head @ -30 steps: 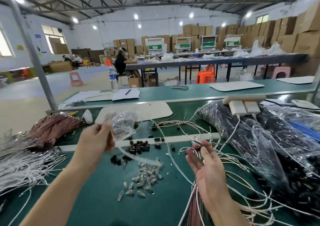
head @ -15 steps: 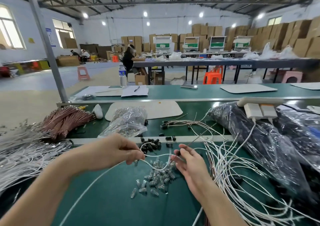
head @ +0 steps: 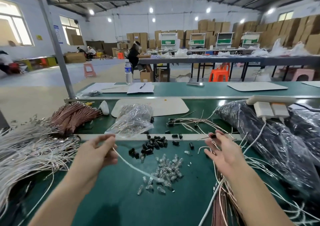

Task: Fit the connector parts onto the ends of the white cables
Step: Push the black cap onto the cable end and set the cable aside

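**Setting.** Factory hall with cardboard boxes point(head: 216, 28) stacked along the far wall. A green tabletop point(head: 121, 205) fills the foreground.

**Left hand** point(head: 97, 154). Lower centre-left. Thumb and fingers pinch one white cable point(head: 131, 166). It runs down and to the right until its free end lies over the clear connector parts point(head: 168, 168). That end is blurred, so whether a part sits on it cannot be told.

**Right hand** point(head: 223, 154). Centre-right. Most fingers are spread, and the tips pinch what looks like a small black cap point(head: 212, 135) with a thin wire trailing from it.

**Change.** Half a second ago both hands were close together over the clear parts, on the same cable. Now they are well apart, and the right hand has drawn off toward the loose white cables point(head: 256, 166).

**Judgement.** The fitting on this cable is either just done or broken off. The black cap is well away from the held cable's end, so the hands would have to meet again before any cap goes on.

**Near the hands.**
- Heap of black caps point(head: 152, 144), just above the clear connector parts.
- Clear bag of parts point(head: 133, 121), beyond the heap at centre.

**Further out.**
- Copper-coloured wire bundle point(head: 74, 114), upper left of the tabletop.
- White cable bundle point(head: 26, 153), at the left edge.
- Black plastic bags point(head: 270, 139), at the right.
- Power strip point(head: 270, 101) with chargers, lying on the bags.
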Demonstrator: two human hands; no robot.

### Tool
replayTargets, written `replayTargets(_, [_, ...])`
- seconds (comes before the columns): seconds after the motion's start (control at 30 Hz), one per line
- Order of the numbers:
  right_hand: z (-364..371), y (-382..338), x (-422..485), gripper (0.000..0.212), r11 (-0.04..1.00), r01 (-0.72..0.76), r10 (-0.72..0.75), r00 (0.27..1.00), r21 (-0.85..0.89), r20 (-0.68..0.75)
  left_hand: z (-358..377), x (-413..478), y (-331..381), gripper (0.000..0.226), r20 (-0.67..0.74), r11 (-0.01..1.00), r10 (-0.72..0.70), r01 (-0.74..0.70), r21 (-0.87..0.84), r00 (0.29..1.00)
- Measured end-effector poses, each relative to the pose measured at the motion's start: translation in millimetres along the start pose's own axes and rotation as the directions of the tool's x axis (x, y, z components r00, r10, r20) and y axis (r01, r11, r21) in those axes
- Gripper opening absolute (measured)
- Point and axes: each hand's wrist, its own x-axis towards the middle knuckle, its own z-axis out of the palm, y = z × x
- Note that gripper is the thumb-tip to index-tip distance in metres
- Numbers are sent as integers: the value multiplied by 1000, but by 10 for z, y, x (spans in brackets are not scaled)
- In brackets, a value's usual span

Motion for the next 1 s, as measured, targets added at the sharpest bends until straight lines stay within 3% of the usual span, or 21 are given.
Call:
replayTargets(0.1, [-1, 160, -118, 17, 996, -26, 16, 994, 91, 105, 99, -142, -362, 7, -51, 991, -125, 122, -58, 991])
replayTargets(0.17, [-11, 287, -196, 19, 990, -43, 22, 987, 131, 159, 94, -220, -540, 7, -92, 976, -113, 128, 177, 989])
replayTargets(0.23, [-46, 400, -248, 22, 986, -55, 26, 983, 155, 181, 56, -295, -603, 5, -132, 837, 31, 46, 545, 991])
replayTargets(0.3, [-91, 482, -282, 24, 981, -63, 28, 982, 182, 188, 72, -400, -576, 9, -31, 683, 201, -118, 721, 979])
replayTargets(0.37, [-127, 538, -304, 26, 977, -75, 36, 981, 202, 190, 173, -487, -568, 10, 179, 572, 309, -333, 749, 934])
replayTargets(0.47, [-123, 585, -323, 27, 979, -73, 33, 978, 193, 204, 352, -474, -662, 17, 418, 378, 296, -507, 775, 859])
replayTargets(0.57, [-122, 603, -330, 27, 981, -80, 43, 977, 176, 209, 490, -405, -763, 27, 474, 245, 260, -532, 811, 841])
replayTargets(0.73, [-134, 590, -331, 29, 978, -110, 71, 974, 175, 214, 589, -345, -774, 19, 486, 250, 236, -535, 807, 842])
replayTargets(0.8, [-139, 584, -322, 28, 971, -123, 78, 973, 206, 216, 628, -370, -763, 9, 490, 280, 345, -587, 760, 800])
replayTargets(0.9, [-127, 583, -337, 29, 958, -142, 82, 968, 248, 237, 649, -429, -756, 10, 407, 422, 514, -635, 647, 755])
replayTargets(1.0, [-90, 606, -366, 35, 964, -135, 73, 963, 230, 260, 633, -441, -770, 14, 390, 556, 498, -631, 542, 774])
